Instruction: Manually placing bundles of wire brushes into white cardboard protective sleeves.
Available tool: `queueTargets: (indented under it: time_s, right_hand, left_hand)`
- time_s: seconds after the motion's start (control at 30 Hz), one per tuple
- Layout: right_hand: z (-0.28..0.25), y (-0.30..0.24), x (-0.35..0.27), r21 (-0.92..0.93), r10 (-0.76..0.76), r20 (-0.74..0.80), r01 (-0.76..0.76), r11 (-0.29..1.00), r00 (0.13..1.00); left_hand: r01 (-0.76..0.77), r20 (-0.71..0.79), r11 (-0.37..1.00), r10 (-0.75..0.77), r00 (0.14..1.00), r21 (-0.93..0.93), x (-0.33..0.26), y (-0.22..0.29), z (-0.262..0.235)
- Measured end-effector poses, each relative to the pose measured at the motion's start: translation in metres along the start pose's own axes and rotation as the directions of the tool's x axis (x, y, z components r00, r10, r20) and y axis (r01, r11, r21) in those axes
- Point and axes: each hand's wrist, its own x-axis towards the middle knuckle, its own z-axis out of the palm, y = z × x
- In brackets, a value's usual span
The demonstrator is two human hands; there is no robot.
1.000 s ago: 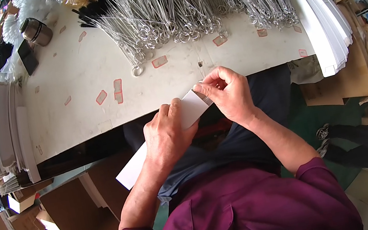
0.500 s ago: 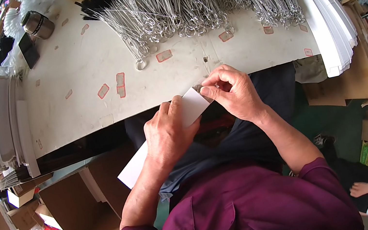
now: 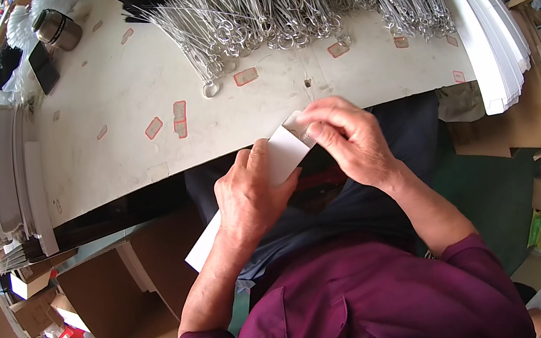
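Note:
A long, narrow white cardboard box [image 3: 287,154] slants across my lap, just off the table's front edge. My left hand [image 3: 245,191] is closed around its middle. At the upper end, which stands open, my right hand [image 3: 348,137] pinches at a small end flap [image 3: 294,121]; its index finger is smeared by motion. Something greyish shows in the box mouth beside the right thumb, too small to make out. Beyond my hands, a large heap of wire-handled brushes [image 3: 285,7] lies on the table, with ring ends toward me and black bristles at the left.
The worn white table [image 3: 113,139] carries stacked flat white cartons at left [image 3: 15,178] and right [image 3: 489,36]. A metal flask [image 3: 58,30] and a dark phone [image 3: 43,68] stand far left. A large open cardboard box [image 3: 116,297] sits below left.
My right fingers have shifted slightly at the box's end, where a flap now stands up. The left hand keeps its grip. A bystander's hand at lower right has left view.

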Motion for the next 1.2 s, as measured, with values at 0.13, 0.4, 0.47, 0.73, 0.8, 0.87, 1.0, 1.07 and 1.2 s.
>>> queueTargets:
  time_s: [0.13, 0.4, 0.47, 0.73, 0.8, 0.87, 1.0, 1.07, 1.2]
  right_hand:
    - [-0.002, -0.003, -0.008, -0.050, -0.029, -0.087, 0.025, 0.998, 0.996]
    - [0.008, -0.004, -0.020, 0.079, 0.074, 0.115, -0.083, 0.993, 0.991]
    - [-0.003, -0.002, -0.020, 0.245, 0.290, 0.356, -0.388, 0.889, 0.889]
    - [0.009, -0.002, -0.028, 0.205, 0.208, 0.331, -0.286, 0.936, 0.920]
    - [0.012, -0.008, -0.032, 0.176, 0.278, 0.334, -0.349, 0.920, 0.901]
    - [0.014, -0.009, -0.036, 0.408, 0.389, 0.253, -0.462, 0.787, 0.886]
    - [0.018, 0.001, -0.041, 0.444, 0.451, 0.261, -0.521, 0.729, 0.854]
    - [0.018, -0.002, -0.040, 0.351, 0.418, 0.208, -0.467, 0.812, 0.884]
    - [0.023, -0.004, -0.041, -0.070, 0.092, 0.059, -0.088, 0.994, 0.994]
  left_hand:
    - [0.022, -0.055, 0.998, -0.026, 0.998, -0.066, 0.001, 0.001, -0.002]
    - [-0.045, -0.069, 0.996, 0.040, 0.997, -0.079, -0.010, -0.005, 0.013]
    - [-0.032, -0.056, 0.994, 0.026, 0.998, -0.100, -0.014, -0.004, 0.013]
    - [0.012, 0.020, 0.954, -0.007, 1.000, -0.299, -0.009, 0.001, 0.012]
    - [0.125, 0.122, 0.913, -0.083, 0.989, -0.389, -0.008, 0.002, 0.012]
    - [0.143, 0.110, 0.908, -0.107, 0.988, -0.393, -0.011, 0.004, 0.015]
    - [0.154, 0.103, 0.886, -0.121, 0.987, -0.437, -0.016, 0.004, 0.024]
    - [0.119, 0.077, 0.911, -0.096, 0.992, -0.396, -0.020, 0.002, 0.029]
    - [0.048, 0.026, 0.939, -0.042, 0.999, -0.339, -0.024, 0.000, 0.037]
